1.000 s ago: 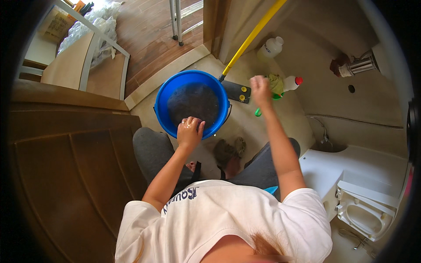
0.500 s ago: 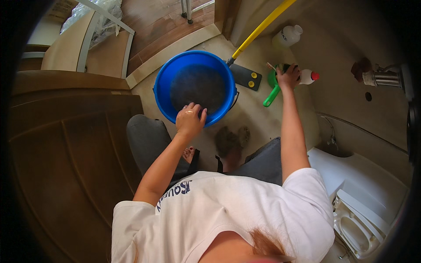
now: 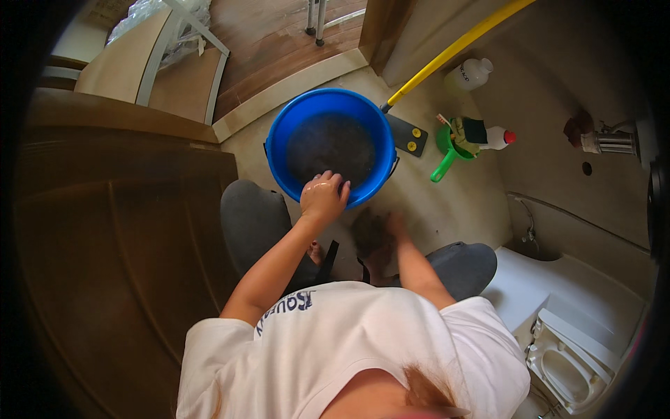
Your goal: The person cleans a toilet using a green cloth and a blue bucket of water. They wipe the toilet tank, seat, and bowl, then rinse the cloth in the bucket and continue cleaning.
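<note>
**Hands at the blue bucket**

The left hand [image 3: 323,197] is curling loosely on the near rim of the blue bucket [image 3: 279,140] on the floor. The right hand [image 3: 391,227] is hanging low beside a dark clump [image 3: 368,234]; its grip cannot be told.

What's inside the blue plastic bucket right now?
The round blue plastic bucket holds dark, murky water with pale specks. The left hand rests on its near rim, covering a bit of the edge. Anything lying under the surface cannot be seen.
</note>
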